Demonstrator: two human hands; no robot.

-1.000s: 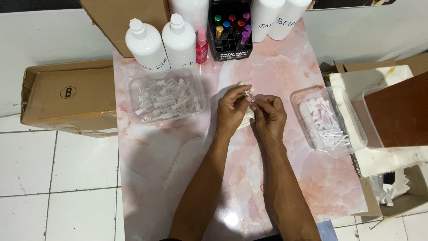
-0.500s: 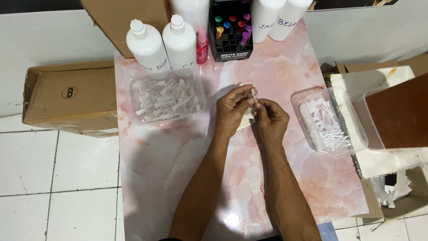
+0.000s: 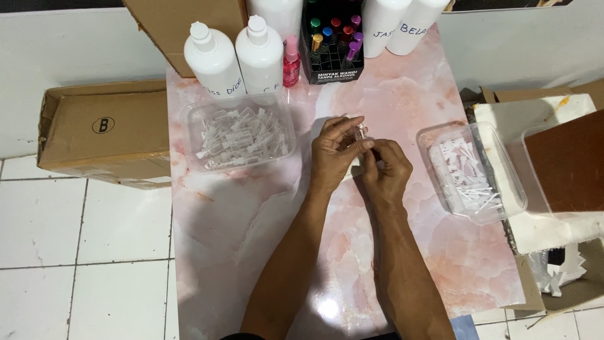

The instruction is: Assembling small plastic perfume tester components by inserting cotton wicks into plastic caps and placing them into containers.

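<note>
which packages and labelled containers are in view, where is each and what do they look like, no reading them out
White pump bottles: two at the table's back left, rounded, handwritten dark marks.
White bottles: two at back right, handwritten marks.
Black divided box: back centre, coloured caps, white print.
Brown carton: left on the floor, circled mark.

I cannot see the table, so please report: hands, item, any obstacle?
Left hand and right hand together pinch a small clear vial. Held above pink table. Nothing in the way.

Single head view, steeply down, close over table [image 3: 251, 252]
</note>
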